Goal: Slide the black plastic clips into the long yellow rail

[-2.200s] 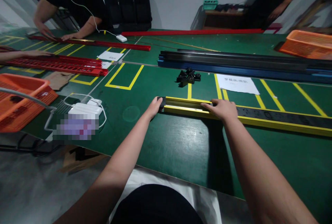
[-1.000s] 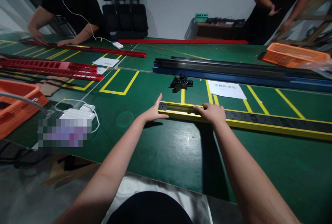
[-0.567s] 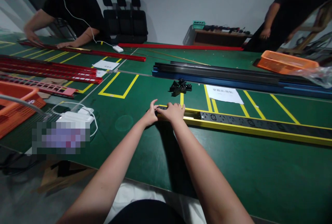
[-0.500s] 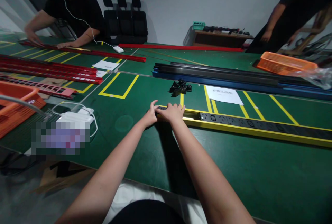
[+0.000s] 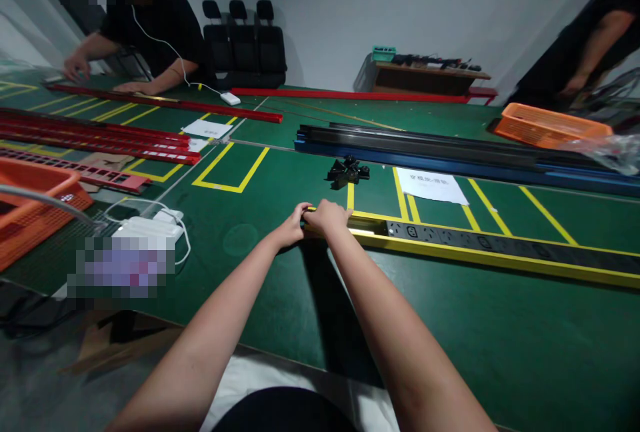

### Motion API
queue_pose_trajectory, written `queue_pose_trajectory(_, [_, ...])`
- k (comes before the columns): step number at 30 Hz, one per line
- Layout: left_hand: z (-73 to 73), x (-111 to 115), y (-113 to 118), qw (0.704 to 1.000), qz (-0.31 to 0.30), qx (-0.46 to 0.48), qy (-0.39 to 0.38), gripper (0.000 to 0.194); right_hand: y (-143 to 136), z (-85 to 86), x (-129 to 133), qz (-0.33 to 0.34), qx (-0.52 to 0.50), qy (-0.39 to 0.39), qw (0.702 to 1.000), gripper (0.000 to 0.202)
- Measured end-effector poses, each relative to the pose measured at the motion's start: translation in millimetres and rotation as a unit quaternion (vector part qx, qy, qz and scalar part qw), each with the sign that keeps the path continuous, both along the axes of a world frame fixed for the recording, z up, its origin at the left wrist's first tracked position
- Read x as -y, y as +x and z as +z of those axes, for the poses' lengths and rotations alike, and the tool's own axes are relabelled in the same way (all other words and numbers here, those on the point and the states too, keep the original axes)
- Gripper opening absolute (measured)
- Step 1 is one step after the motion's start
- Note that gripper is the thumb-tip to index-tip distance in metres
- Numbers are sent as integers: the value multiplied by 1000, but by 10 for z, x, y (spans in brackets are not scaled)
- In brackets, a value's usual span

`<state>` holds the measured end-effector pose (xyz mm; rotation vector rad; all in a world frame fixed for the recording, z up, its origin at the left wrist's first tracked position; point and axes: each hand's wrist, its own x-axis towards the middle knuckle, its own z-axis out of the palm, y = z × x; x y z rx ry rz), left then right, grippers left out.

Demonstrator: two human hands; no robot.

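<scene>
A long yellow power strip [image 5: 475, 255] lies across the green table, with black socket modules [image 5: 440, 235] seated in its channel. Near its left end a stretch of the channel [image 5: 369, 226] shows bare metal inside. My left hand [image 5: 290, 228] is closed around the strip's left tip from the side. On top of that same end, my right hand [image 5: 327, 216] is closed, fingers curled down over the channel. A small dark part shows between the two hands; the fingers hide most of it. Beyond my hands sits a cluster of black plastic pieces [image 5: 349, 171].
Black and blue rails [image 5: 425, 149] lie behind a paper sheet [image 5: 433, 185]. Orange baskets stand at the right [image 5: 553, 127] and left [image 5: 45, 209]. Red rails [image 5: 100, 135] and a white charger [image 5: 147, 235] are at left. One person [image 5: 165, 39] works opposite; another [image 5: 590, 52] stands at far right.
My left fingers, raised before, have closed in at the strip's end, and my right fingers have curled tighter. The person at far right has shifted rightward; the one opposite has lifted a hand.
</scene>
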<state>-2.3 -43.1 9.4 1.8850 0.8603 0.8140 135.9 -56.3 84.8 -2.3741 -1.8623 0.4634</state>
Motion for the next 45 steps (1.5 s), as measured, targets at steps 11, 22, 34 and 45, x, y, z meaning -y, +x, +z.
queue_pose_trajectory(11, [-103,-30,3,1000,11,2,-12,81,293,-140,51,-29,41,42,998,61])
queue_pose_trajectory(22, [-55,-24,0,999,17,-5,-29,80,1362,-146,268,-154,49,-30,986,71])
queue_pose_trajectory(34, [-109,-61,-5,1000,1,16,-18,77,1594,-18,347,-67,64,7,996,60])
queue_pose_trajectory(45, [-10,15,28,999,25,-8,-34,76,1602,-151,536,-40,95,67,992,41])
